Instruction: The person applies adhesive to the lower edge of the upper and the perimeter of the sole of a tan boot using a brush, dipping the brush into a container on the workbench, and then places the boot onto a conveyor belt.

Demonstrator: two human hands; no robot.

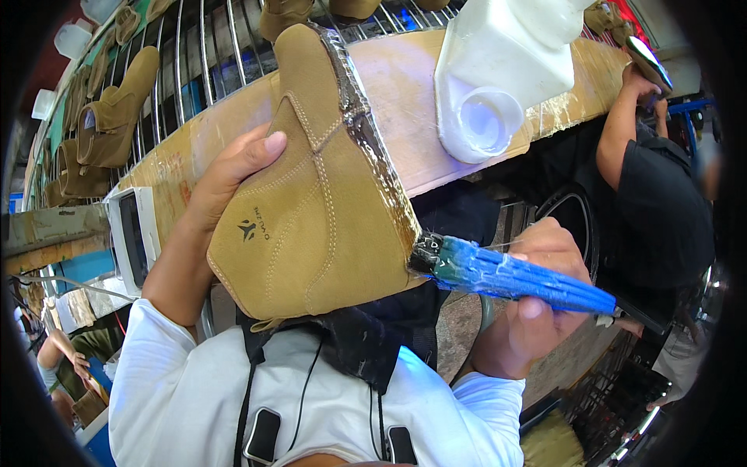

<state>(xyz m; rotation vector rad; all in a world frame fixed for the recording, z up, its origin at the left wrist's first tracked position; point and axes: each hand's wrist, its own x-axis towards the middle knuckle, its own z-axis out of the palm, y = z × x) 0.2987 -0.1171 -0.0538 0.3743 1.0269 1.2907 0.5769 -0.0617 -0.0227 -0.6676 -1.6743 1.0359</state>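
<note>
The left hand (pixel 227 171) grips the tan suede boot (pixel 303 210), toe pointing up, left of the white plastic container (pixel 506 62). The right hand (pixel 548 284) clasps the blue-handled brush (pixel 498 272), dark bristles (pixel 424 253) against the boot's glossy brown-coated edge (pixel 381 167).

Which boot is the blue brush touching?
The large tan suede boot in the middle: the blue brush meets its dark, shiny edge. The boots on the metal rack are away from it.

view: head, left fisheye of side-by-side pair | mount: head-worn | facing: down, past white T-shirt (pixel 194 389) toward cardboard-covered bench (pixel 405 109) | range: close to tan suede boot (pixel 303 226) | field: wide, circular
</note>
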